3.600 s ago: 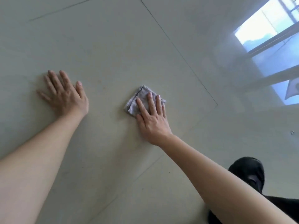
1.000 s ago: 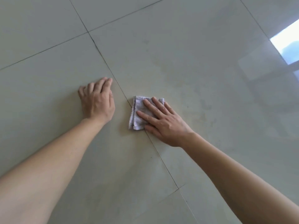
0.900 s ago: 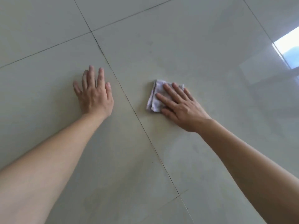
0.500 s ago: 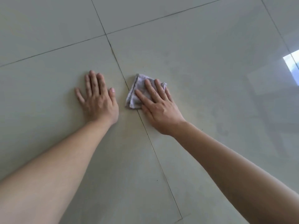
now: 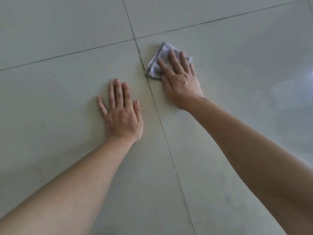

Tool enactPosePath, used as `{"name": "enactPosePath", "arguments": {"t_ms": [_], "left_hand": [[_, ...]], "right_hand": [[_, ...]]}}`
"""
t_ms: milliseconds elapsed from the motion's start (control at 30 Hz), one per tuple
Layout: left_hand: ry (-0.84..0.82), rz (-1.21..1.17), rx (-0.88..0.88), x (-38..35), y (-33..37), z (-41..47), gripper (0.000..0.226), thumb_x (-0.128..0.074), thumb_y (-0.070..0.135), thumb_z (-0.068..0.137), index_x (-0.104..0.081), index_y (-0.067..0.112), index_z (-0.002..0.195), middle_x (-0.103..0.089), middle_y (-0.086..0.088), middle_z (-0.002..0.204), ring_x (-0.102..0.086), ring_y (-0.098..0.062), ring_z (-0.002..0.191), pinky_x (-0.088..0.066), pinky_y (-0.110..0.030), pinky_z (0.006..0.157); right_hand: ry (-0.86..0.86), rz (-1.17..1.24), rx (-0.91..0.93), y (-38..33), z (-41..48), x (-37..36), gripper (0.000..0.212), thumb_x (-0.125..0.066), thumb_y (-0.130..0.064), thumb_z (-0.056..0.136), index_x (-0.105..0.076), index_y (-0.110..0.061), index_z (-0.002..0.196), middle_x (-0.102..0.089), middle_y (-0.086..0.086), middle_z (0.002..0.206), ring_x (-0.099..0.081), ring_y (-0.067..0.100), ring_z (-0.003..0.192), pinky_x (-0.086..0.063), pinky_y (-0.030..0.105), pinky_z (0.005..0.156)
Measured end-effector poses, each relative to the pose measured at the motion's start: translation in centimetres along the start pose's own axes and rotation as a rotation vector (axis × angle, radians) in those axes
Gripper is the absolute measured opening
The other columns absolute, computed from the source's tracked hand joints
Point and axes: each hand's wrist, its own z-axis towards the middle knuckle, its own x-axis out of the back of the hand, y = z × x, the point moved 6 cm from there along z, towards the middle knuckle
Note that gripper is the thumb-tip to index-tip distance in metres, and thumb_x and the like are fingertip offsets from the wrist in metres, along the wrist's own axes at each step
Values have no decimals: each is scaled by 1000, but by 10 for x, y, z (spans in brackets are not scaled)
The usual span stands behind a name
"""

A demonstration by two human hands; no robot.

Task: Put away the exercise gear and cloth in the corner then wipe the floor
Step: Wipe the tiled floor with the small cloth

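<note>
Right grip [image 5: 182,82] is flat, fingers straight, pressing the folded cloth [image 5: 165,48] onto the floor [image 5: 228,39] just right of a grout line [image 5: 152,94]; left grip [image 5: 122,116] lies flat and empty on the neighbouring tile [image 5: 50,107]. I judge wiping is under way — no exercise gear or corner in view, so I can't confirm the putting-away — with more floor likely left. Pale glossy tiles, dark joints, soft glare [image 5: 291,85] at right.

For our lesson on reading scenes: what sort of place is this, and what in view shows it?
Probably an indoor room: large glossy pale floor tiles meet at dark grout lines, a sheen lies at right, and the right hand presses a folded cloth flat on them.
</note>
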Motion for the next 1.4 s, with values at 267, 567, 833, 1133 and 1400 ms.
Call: {"name": "enactPosePath", "arguments": {"t_ms": [267,567,833,1133,1400], "left_hand": [[-25,23,-4,-2,-1,1,64,-13,42,101,-15,10,157,-5,-8,166,-2,-22,153,-2,-57,120],[-3,24,-4,-3,-3,1,64,-14,41,100,-18,10,156,-10,-9,166,-5,-23,153,-4,-59,119],[13,20,-9,-3,-3,1,64,-17,41,101,-15,11,157,-5,-7,166,-2,-22,153,0,-57,119],[41,-28,-23,-1,-3,1,62,-25,39,101,-22,9,155,-12,-10,165,-8,-27,152,-4,-61,117],[65,-45,-33,-4,-3,3,59,-25,37,103,-22,6,154,-12,-12,165,-8,-27,152,-6,-64,115]], "right_hand": [[-41,-68,-18,15,76,18,52,-24,-44,106,-17,-38,158,-2,5,168,2,31,154,1,45,124],[-75,-87,423,-41,51,-6,48,-32,-39,106,-34,-34,153,-22,8,164,-15,33,152,-10,45,124],[163,23,-762,205,-20,66,52,-25,-45,101,-32,-34,152,-11,7,166,-12,33,151,-8,49,123],[0,31,79,5,-158,-25,50,-37,-36,105,-34,-32,154,-16,8,166,-6,33,153,-5,47,125],[48,-5,-800,233,-298,34,53,-25,-47,105,-22,-38,157,-10,4,167,-8,27,154,-5,43,125]]}}
